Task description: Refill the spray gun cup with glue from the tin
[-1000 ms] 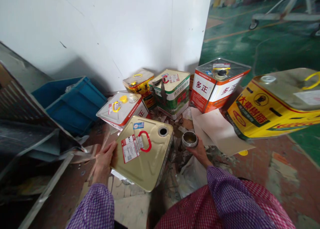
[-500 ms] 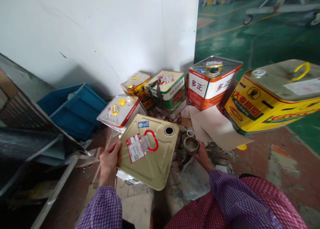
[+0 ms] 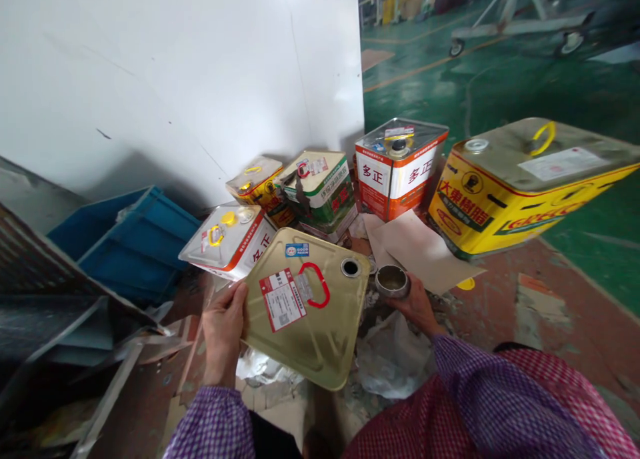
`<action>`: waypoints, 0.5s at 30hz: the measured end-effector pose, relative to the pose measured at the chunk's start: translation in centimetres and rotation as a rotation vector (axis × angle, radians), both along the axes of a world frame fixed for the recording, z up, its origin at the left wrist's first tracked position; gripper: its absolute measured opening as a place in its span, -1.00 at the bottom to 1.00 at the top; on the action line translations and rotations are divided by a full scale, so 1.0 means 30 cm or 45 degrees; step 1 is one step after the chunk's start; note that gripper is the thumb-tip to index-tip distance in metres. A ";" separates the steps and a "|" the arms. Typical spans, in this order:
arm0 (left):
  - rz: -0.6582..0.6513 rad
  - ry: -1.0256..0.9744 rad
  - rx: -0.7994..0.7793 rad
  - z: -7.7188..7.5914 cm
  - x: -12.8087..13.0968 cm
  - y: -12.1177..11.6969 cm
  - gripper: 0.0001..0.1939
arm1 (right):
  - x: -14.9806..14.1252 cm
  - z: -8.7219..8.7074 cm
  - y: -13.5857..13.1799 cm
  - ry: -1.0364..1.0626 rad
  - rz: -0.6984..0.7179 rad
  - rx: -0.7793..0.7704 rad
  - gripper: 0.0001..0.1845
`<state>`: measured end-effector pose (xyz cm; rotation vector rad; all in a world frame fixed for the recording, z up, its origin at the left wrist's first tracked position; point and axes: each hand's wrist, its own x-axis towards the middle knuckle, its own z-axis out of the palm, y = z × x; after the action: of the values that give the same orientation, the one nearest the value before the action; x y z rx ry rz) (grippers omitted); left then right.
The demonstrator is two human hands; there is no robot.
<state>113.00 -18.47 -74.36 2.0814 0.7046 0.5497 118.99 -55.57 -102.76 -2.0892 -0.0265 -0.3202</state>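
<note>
My left hand (image 3: 224,329) grips the left edge of a square metal can (image 3: 315,339), its gold-coloured top tilted up toward me. That top has a red carry handle (image 3: 325,292), a paper label (image 3: 283,300) and an uncapped round spout (image 3: 351,267) at its right corner. Closed around a small round metal cup (image 3: 392,283), my right hand (image 3: 415,307) is just right of the spout. The cup's mouth faces up; what it contains is hard to make out. The can's lower body is hidden beneath its top.
Behind stand a white-and-red can (image 3: 230,242), a green-and-white can (image 3: 330,192), an orange-and-white can (image 3: 395,179) and a large yellow can (image 3: 480,205). A blue crate (image 3: 135,245) sits left by the white wall (image 3: 200,79). Cardboard (image 3: 425,245) and a plastic bag (image 3: 395,355) lie on the floor.
My right hand has lifted the cup off the floor clutter, closer to the spout's level. The can has shifted slightly right in view, while the background has slid left.
</note>
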 end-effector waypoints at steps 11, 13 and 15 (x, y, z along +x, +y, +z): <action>0.013 0.150 0.356 0.039 0.067 -0.112 -0.56 | 0.128 0.154 -0.216 0.137 0.342 -0.065 0.10; -0.001 0.146 0.393 0.048 0.080 -0.128 -0.57 | 0.138 0.167 -0.237 0.117 0.366 -0.048 0.09; -0.010 0.147 0.415 0.055 0.097 -0.136 -0.56 | 0.139 0.171 -0.240 0.101 0.369 -0.035 0.05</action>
<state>115.92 -22.57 -72.72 2.4338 0.7094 0.5732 123.17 -62.77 -97.64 -2.0890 -0.2851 -0.0613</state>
